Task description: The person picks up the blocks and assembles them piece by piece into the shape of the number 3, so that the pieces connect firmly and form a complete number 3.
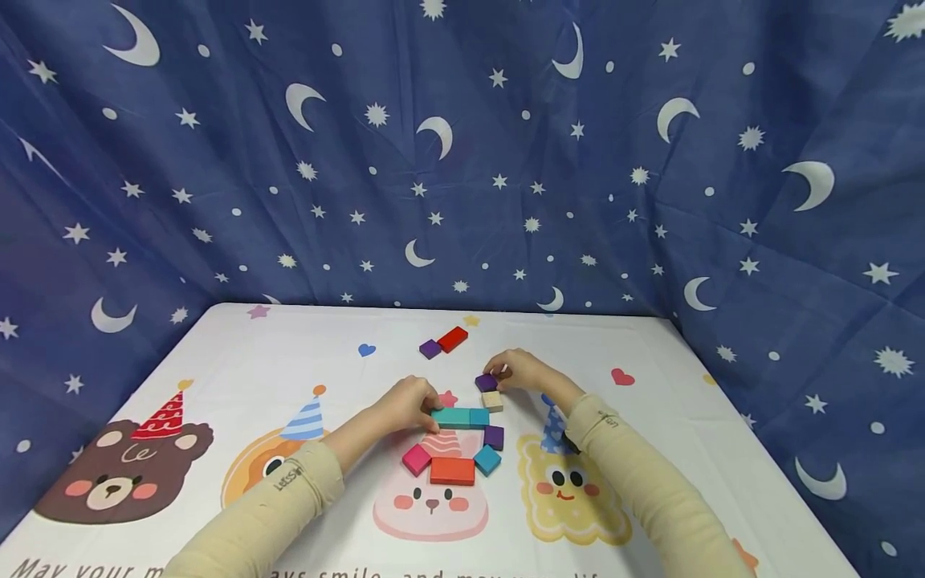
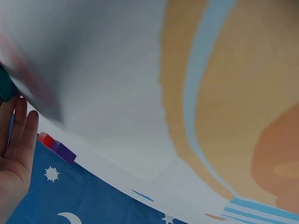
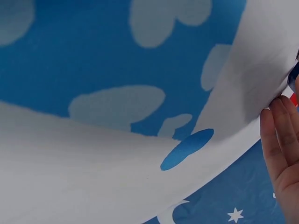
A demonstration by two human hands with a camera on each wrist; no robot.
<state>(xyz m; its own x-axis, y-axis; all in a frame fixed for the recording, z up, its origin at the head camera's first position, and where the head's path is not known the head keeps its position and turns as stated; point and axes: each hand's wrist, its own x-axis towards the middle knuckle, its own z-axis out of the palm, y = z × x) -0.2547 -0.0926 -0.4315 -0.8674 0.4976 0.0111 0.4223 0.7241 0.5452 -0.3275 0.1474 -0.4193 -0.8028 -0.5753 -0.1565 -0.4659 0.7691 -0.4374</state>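
Note:
My left hand pinches the left end of a long teal block between thumb and fingers; in the left wrist view its fingers reach that teal block at the frame's edge. My right hand holds a purple block by its fingertips, just behind a plain wooden block. A blue block touches the teal one's right end. From there a second purple block, a turned blue block, an orange-red block and a pink block curve round in front.
Farther back lie a red block and a purple block, touching or nearly so. The white tablecloth has printed cartoon figures. A blue curtain with moons and stars hangs behind and beside the table.

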